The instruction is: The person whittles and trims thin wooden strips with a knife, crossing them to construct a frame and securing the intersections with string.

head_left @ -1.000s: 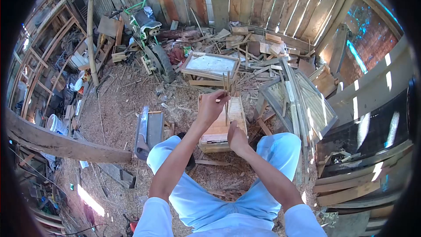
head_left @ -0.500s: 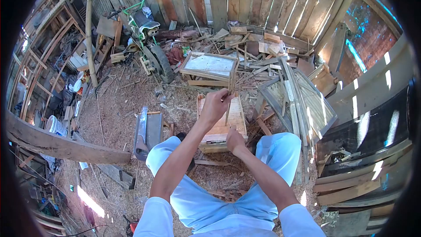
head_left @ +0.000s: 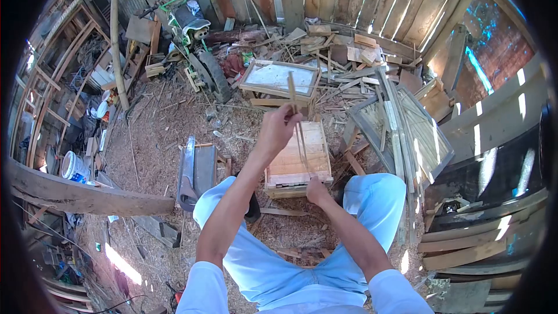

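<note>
My left hand [head_left: 275,132] is closed around thin wooden strips [head_left: 292,86] that stand up over the far edge of a small wooden box [head_left: 297,168]. The box has a pale slatted top and sits on the ground between my knees. Down at the box's near right corner, my right hand [head_left: 318,191] is closed, fingers pinched at the lower end of a strip. My fingers partly hide how many strips there are. Left of the box, a handsaw [head_left: 188,175] lies along the edge of a low dark-topped stool [head_left: 204,168].
Beyond the box stands a wooden frame with a whitish panel [head_left: 280,78]. Scrap wood [head_left: 349,52] is heaped by the plank wall. A small motorbike [head_left: 200,52] stands back left, framed screens [head_left: 401,131] lean at right, and a curved beam [head_left: 87,193] crosses at left.
My left hand has moved slightly left, and the strips have shifted with it, their upper end now tipped leftward. My right hand has moved a little right and closer to me.
</note>
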### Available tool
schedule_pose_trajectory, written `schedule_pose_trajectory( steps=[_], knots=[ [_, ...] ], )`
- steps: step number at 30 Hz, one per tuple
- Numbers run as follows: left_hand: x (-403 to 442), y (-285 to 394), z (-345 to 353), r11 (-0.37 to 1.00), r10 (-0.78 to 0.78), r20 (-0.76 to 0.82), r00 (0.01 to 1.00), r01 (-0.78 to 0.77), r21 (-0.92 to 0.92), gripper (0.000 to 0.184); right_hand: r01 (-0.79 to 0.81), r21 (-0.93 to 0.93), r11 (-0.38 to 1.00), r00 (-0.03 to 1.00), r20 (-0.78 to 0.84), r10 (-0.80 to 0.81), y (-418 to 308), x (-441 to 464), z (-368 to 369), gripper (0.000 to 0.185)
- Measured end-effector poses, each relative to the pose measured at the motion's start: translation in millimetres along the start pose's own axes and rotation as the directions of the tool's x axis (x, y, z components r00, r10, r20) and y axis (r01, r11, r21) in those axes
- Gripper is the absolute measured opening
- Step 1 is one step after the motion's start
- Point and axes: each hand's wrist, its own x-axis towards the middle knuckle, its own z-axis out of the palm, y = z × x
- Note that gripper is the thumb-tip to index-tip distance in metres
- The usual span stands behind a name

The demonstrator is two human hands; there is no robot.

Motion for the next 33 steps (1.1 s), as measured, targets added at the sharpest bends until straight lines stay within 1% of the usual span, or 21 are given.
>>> schedule_pose_trajectory(
  steps=[1, 2, 3, 5, 6, 7, 8, 9, 10, 12, 13, 15, 16, 18, 19, 24, 27, 29, 30, 32, 33],
  knots=[
    [3, -1, -4, 0.996, -0.059, -0.008, 0.998, 0.059, -0.068, 0.017, 0.118, -0.147, 0.982, 0.989, 0.101, -0.104, 8, 7, -5, 0.027],
    [7, -4, -9, 0.984, -0.12, -0.016, 0.993, 0.117, -0.134, 0.017, 0.127, -0.154, 0.98, 0.989, 0.089, -0.114, 12, 13, -17, 0.027],
    [11, -7, -14, 0.986, -0.101, -0.04, 0.994, 0.095, -0.137, 0.017, 0.242, -0.28, 0.929, 0.958, 0.218, -0.184, 13, 15, -30, 0.028],
    [17, -1, -32, 0.991, -0.108, -0.077, 0.991, 0.1, -0.093, 0.018, 0.479, -0.467, 0.743, 0.845, 0.473, -0.247, 12, 18, -56, 0.029],
    [20, 5, -41, 0.992, -0.121, -0.105, 0.987, 0.116, -0.055, 0.018, 0.48, -0.473, 0.739, 0.849, 0.464, -0.254, 5, 8, -74, 0.029],
    [25, -2, -46, 0.985, -0.137, -0.121, 0.983, 0.122, -0.123, 0.018, 0.236, -0.353, 0.905, 0.962, 0.219, -0.166, 1, -4, -94, 0.029],
    [28, 5, -55, 0.987, -0.121, -0.132, 0.984, 0.105, -0.122, 0.018, 0.01, -0.148, 0.989, 1.0, -0.013, -0.012, -7, -12, -112, 0.029],
    [29, 14, -63, 0.974, -0.166, -0.092, 0.982, 0.149, -0.171, 0.018, -0.064, -0.002, 0.998, 0.981, -0.186, 0.063, -16, -12, -122, 0.031],
    [29, 22, -71, 0.956, -0.211, -0.05, 0.976, 0.195, -0.219, 0.017, -0.109, 0.155, 0.982, 0.928, -0.338, 0.156, -27, -10, -132, 0.033],
    [28, 23, -74, 0.958, -0.202, -0.031, 0.979, 0.19, -0.216, 0.015, 0.193, 0.281, 0.94, 0.901, -0.43, -0.056, -52, -19, -159, 0.035],
    [26, 25, -73, 0.923, -0.228, 0.012, 0.974, 0.219, -0.317, 0.015, 0.201, 0.277, 0.94, 0.899, -0.433, -0.064, -68, -24, -168, 0.035],
    [18, 32, -70, 0.83, -0.27, 0.118, 0.956, 0.293, -0.476, 0.014, 0.419, 0.516, 0.747, 0.872, -0.458, -0.173, -96, -33, -173, 0.026],
    [16, 28, -68, 0.83, -0.266, 0.111, 0.958, 0.286, -0.478, 0.014, 0.425, 0.51, 0.748, 0.869, -0.461, -0.18, -100, -32, -171, 0.026],
    [11, 17, -63, 0.819, -0.301, 0.169, 0.938, 0.345, -0.459, 0.02, 0.516, 0.617, 0.594, 0.841, -0.496, -0.216, -106, -33, -163, 0.022],
    [7, 10, -59, 0.805, -0.324, 0.177, 0.929, 0.369, -0.465, 0.023, 0.513, 0.641, 0.571, 0.846, -0.49, -0.21, -105, -35, -160, 0.021],
    [-13, -19, -46, 0.765, -0.356, 0.222, 0.908, 0.42, -0.488, 0.029, 0.493, 0.55, 0.675, 0.856, -0.447, -0.261, -92, -33, -146, 0.021],
    [-28, -45, -38, 0.69, -0.382, 0.223, 0.897, 0.437, -0.576, 0.033, 0.479, 0.467, 0.743, 0.855, -0.442, -0.273, -78, -18, -137, 0.02],
    [-36, -62, -36, 0.656, -0.42, 0.151, 0.895, 0.415, -0.631, 0.034, 0.47, 0.361, 0.805, 0.843, -0.455, -0.288, -64, -2, -130, 0.017],
    [-34, -63, -36, 0.649, -0.429, 0.154, 0.89, 0.422, -0.632, 0.034, 0.463, 0.364, 0.808, 0.848, -0.446, -0.285, -57, 8, -121, 0.017],
    [-32, -61, -37, 0.725, -0.4, 0.091, 0.912, 0.376, -0.577, 0.031, 0.38, 0.339, 0.861, 0.892, -0.378, -0.246, -42, 25, -102, 0.015],
    [-30, -54, -40, 0.696, -0.38, 0.11, 0.918, 0.362, -0.62, 0.026, 0.378, 0.341, 0.861, 0.897, -0.367, -0.248, -37, 31, -93, 0.015]
  ],
)
